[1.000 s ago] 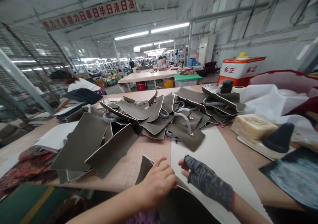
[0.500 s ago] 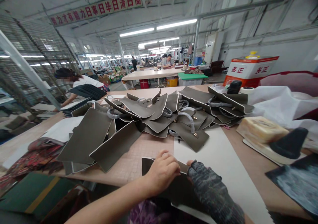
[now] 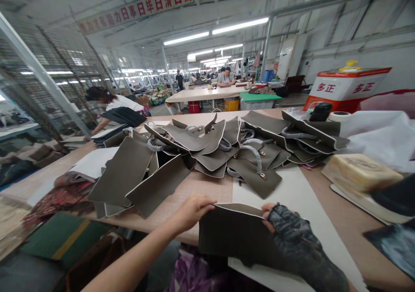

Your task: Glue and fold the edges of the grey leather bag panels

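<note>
Left fingers (image 3: 207, 202) pinching dark panel (image 3: 235, 233) near one corner, half-gloved right fingers (image 3: 269, 215) seemingly clamped on its edge

A grey-brown bag panel (image 3: 236, 233) spans the space between a worker's left hand (image 3: 194, 212) and right hand (image 3: 293, 240), barring direct passage between them. Beyond its top edge, a low lane crosses the worktable (image 3: 209, 190) and a white sheet (image 3: 301, 192), ending at a heap of handbag bodies (image 3: 210, 159). Splayed panels (image 3: 123, 175) crowd the near edge at left; at right, the sheet gives way between the heap and a yellowish block (image 3: 363, 171).
</note>
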`<state>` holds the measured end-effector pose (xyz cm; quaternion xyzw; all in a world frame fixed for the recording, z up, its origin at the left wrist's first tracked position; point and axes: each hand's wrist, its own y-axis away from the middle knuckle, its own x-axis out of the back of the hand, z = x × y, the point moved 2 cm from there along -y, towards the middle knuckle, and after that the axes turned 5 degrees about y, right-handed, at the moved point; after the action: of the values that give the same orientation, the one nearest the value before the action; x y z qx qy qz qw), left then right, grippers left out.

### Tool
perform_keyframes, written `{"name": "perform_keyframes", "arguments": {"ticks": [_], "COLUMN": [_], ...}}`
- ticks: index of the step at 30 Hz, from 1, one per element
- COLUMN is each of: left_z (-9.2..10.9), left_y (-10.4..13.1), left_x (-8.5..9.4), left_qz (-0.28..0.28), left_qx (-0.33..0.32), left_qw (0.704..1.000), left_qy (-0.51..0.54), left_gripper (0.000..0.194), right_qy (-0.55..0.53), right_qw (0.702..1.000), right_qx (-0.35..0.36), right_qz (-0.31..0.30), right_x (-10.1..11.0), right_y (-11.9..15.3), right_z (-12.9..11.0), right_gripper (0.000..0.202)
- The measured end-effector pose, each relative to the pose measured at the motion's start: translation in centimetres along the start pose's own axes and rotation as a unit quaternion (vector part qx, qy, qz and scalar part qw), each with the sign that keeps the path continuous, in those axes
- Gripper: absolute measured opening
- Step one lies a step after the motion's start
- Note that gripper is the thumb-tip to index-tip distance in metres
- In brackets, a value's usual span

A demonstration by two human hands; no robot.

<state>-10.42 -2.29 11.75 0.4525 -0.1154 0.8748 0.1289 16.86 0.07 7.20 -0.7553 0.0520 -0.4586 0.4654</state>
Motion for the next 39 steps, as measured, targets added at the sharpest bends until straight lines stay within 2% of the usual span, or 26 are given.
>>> {"name": "perform_keyframes", "arguments": {"ticks": [3,8,15,22,26,30,34,39], "left_z": [0.2,0.5,2.9,4.9,5.3,5.4,5.3,5.0], "left_y": [0.1,0.3,-0.8,-2.3,-2.7,-2.9,-3.0,-3.1], "left_x": [-0.1,0.2,0.5,0.0,-0.2,-0.2,-0.2,-0.7], "left_qz": [-0.008,-0.041,-0.105,-0.1,-0.1,-0.111,-0.113,-0.089], "left_qx": [-0.007,-0.009,0.006,0.004,0.0,0.037,0.076,0.115], "left_qw": [1.0,0.998,0.994,0.995,0.994,0.987,0.974,0.968], "left_qy": [0.014,0.041,0.018,0.007,0.045,0.108,0.183,0.203], "left_gripper": [0.024,0.025,0.024,0.02,0.022,0.023,0.024,0.024], "right_qy": [0.057,0.092,0.094,0.106,0.113,0.078,0.093,0.09], "right_qw": [0.997,0.994,0.991,0.99,0.989,0.992,0.99,0.992], "right_qx": [0.049,0.062,0.092,0.085,0.094,0.101,0.101,0.088], "right_qz": [0.008,-0.014,-0.014,-0.035,-0.002,-0.011,-0.021,-0.014], "right_x": [0.3,1.0,2.3,2.4,2.9,3.4,3.3,2.8], "right_y": [-0.4,-0.9,-2.3,-2.7,-3.0,-3.7,-3.7,-3.4], "right_z": [-0.1,-0.2,-1.3,-2.3,-2.6,-2.9,-2.9,-2.5], "right_gripper": [0.025,0.021,0.024,0.027,0.026,0.024,0.024,0.017]}}
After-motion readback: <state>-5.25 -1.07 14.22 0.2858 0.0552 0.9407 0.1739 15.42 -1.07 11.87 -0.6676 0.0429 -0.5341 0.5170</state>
